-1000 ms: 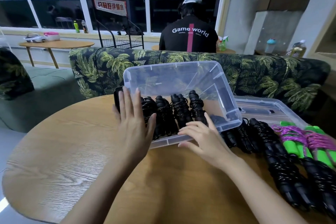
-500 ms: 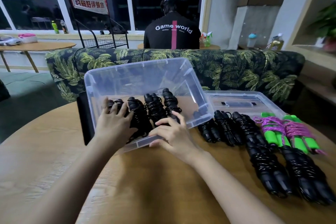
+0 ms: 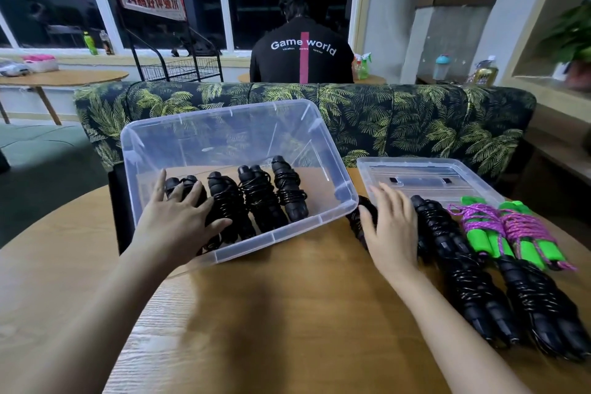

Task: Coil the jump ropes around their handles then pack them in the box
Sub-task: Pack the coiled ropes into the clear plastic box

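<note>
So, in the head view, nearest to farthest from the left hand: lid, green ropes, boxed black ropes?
1. Boxed black ropes, under the left hand.
2. Lid, right of the box.
3. Green ropes, far right.

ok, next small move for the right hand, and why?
Probably close the right hand on the coiled black rope beneath it and lift it into the box: that hand is open over it, and the box has bare floor beside its four packed bundles.
</note>
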Available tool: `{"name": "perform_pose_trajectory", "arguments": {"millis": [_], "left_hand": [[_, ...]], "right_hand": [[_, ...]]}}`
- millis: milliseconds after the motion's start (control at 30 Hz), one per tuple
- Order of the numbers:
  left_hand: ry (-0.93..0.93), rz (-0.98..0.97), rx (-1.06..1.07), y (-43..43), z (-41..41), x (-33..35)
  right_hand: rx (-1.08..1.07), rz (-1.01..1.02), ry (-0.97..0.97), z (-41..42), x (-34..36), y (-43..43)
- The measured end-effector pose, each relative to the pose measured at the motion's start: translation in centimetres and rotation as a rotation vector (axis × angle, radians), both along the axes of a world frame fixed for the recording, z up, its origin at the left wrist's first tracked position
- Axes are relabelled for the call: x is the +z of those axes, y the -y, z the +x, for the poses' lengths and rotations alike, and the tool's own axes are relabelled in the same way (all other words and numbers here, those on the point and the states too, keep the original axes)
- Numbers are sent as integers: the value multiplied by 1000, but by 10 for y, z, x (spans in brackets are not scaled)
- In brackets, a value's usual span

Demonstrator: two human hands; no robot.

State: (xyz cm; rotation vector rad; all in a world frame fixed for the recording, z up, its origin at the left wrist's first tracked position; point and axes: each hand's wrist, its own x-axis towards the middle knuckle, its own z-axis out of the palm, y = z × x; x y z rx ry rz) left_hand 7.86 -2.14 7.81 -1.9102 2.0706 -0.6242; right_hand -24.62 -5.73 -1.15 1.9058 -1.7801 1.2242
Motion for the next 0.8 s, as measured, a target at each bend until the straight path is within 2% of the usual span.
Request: {"name": "perform_pose_trajectory", "arguments": {"millis": [100,167,267,333,567,800], "left_hand": [[-11,2,6,1,0,1],[-15,12,7,2,1,1],[-22,5,-5,3,3,1],[-15,0,-8,3,3,0],[16,0,1,8,5,-1],[56,6,-6,7,5,-2]], "right_hand": [[-132,262,-167,-17,-18,18],[-108,427,-243,-17,-23,26],[-64,522,-273,-14,-29,32],[-66,520,-259,-14,-32,31],[-142,299,-303,-9,-45,9],[-204,423,-200,2,-39,-14]]}}
